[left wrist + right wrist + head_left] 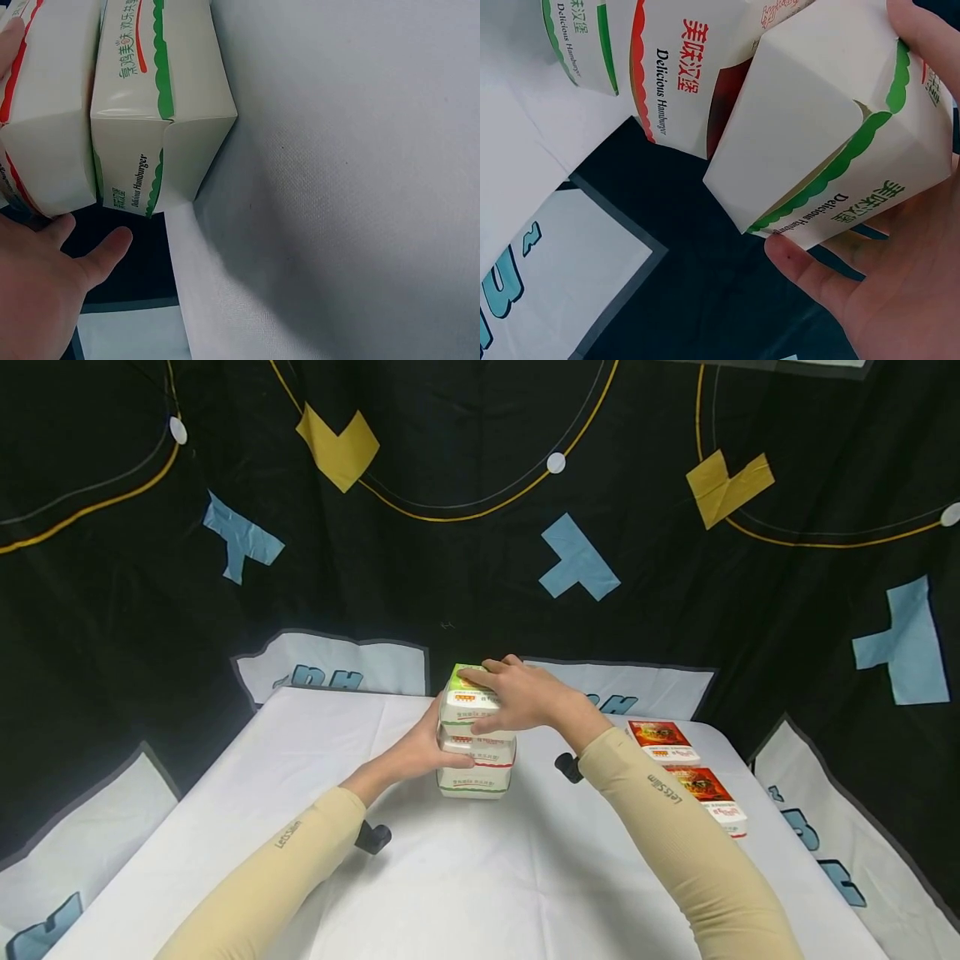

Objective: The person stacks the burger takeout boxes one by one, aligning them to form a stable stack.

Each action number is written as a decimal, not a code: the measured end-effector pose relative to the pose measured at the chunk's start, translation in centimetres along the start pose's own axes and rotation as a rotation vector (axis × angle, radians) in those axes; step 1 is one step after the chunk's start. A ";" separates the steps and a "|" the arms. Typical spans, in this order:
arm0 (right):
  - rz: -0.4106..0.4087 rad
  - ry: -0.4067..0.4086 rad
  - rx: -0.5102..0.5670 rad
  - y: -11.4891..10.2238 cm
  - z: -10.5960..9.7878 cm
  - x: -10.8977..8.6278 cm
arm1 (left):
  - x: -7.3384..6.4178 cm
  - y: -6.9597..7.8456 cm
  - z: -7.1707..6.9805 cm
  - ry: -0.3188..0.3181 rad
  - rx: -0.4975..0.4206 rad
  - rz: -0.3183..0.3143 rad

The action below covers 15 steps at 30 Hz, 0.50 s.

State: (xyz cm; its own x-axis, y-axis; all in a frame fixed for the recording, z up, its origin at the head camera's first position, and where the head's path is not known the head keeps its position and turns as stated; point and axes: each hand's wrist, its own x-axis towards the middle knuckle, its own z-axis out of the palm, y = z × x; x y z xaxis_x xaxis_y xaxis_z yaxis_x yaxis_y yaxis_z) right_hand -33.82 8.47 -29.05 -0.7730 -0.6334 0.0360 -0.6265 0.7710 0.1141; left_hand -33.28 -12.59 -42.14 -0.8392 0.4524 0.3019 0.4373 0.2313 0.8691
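Three white hamburger boxes are stacked at the middle of the table. The top green-trimmed hamburger box [459,714] has a green lid and sits tilted over the one below in the right wrist view. My right hand [525,695] holds it, thumb in front and fingers over the lid. Below it is a red-trimmed hamburger box [679,82], which my left hand [426,745] grips from the left side, thumb across its front. Another green-trimmed hamburger box [139,90] forms the base of the stack, resting on the white table.
Two red-topped hamburger boxes lie at the right side of the table, a far one [662,742] and a nearer one [701,787], partly behind my right sleeve [667,827]. A black curtain [465,585] hangs behind the white table [450,877].
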 end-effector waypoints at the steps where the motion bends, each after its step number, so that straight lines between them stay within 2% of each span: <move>1: -0.001 0.000 -0.002 0.0 0.0 0.0 | 0.0 0.0 0.0 -0.001 -0.005 0.004; 12: -0.011 0.001 -0.013 0.0 0.0 0.0 | 0.0 0.0 -0.1 -0.001 -0.025 0.009; 15: -0.011 0.003 -0.007 0.0 0.0 0.0 | -0.1 0.3 -0.4 0.038 0.027 -0.047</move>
State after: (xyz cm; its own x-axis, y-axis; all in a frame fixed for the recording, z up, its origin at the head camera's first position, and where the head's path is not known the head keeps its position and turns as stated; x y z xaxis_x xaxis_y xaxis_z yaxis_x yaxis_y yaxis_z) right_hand -33.82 8.44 -29.01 -0.7659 -0.6419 0.0378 -0.6341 0.7637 0.1212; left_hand -33.21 -12.91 -41.79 -0.8706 0.4075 0.2757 0.4050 0.2753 0.8719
